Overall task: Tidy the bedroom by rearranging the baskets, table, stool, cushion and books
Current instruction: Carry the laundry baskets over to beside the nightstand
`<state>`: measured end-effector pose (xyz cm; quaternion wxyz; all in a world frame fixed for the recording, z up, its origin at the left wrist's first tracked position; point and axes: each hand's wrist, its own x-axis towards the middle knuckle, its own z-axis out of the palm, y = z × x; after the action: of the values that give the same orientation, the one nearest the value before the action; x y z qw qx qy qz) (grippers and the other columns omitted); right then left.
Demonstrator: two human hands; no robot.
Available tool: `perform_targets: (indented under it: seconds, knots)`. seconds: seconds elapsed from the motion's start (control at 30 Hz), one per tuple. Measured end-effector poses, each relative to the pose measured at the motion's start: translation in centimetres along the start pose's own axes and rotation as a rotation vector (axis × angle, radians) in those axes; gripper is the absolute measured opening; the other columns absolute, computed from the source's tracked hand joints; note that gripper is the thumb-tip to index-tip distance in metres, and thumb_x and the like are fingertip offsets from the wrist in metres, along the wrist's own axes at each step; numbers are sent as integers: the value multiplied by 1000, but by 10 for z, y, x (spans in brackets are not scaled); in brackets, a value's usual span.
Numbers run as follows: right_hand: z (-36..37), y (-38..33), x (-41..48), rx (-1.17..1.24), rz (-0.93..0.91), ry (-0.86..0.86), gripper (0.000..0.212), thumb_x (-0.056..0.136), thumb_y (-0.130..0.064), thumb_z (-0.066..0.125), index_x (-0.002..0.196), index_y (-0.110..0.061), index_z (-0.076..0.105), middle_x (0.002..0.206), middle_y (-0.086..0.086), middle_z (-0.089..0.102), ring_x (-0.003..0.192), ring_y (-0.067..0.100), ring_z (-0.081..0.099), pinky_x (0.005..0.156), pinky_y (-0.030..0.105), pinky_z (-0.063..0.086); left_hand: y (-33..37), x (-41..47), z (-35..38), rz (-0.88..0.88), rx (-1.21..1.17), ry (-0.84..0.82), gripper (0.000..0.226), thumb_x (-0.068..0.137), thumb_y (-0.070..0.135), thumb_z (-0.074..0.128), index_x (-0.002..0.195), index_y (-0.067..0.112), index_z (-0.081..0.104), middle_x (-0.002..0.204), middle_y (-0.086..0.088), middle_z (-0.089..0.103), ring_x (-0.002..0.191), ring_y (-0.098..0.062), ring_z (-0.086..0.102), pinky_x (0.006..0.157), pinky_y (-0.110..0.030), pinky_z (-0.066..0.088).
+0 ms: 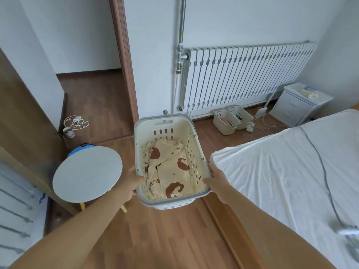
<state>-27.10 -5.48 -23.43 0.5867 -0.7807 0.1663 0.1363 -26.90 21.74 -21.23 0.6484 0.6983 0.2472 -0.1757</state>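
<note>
Carrying large basket [165, 124] in front of radiator [242, 78], I had left grip [132, 181] and right grip [215, 181] each clasping its rim. Two small baskets [226, 122] sat below radiator; round table [87, 173], books [309, 91] probably pending.

wood floor [165, 239], small baskets [223, 129] on it, books [310, 91] on nightstand [291, 107]

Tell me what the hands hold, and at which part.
The white laundry basket, by its rim: left hand on the left side, right hand on the right side.
</note>
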Motion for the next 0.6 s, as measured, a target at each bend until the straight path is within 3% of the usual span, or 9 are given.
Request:
perform_targets:
  seconds: [0.17,0.4,0.6]
  knots:
    - [-11,-14,52,7,25,41,65,84,9,52,141,-19,40,113,4,59,105,25,59,80,36,57,28,56,15,-4,13,-39,45,85,-12,49,119,17,53,101,-9,61,90,-28,56,61,-36,48]
    - [-42,-30,147,27,43,26,63,83,10,50,137,-21,44,114,6,61,109,30,59,85,45,57,75,138,60,-20,4,-45,44,85,-15,48,115,16,54,92,-7,61,78,-25,58,59,-36,46]
    - [-91,-72,239,29,32,26,58,83,14,48,130,-20,49,104,-2,60,108,25,57,69,31,56,141,209,115,-15,10,-51,47,83,-18,45,113,17,54,94,-9,61,80,-25,57,63,-37,46]
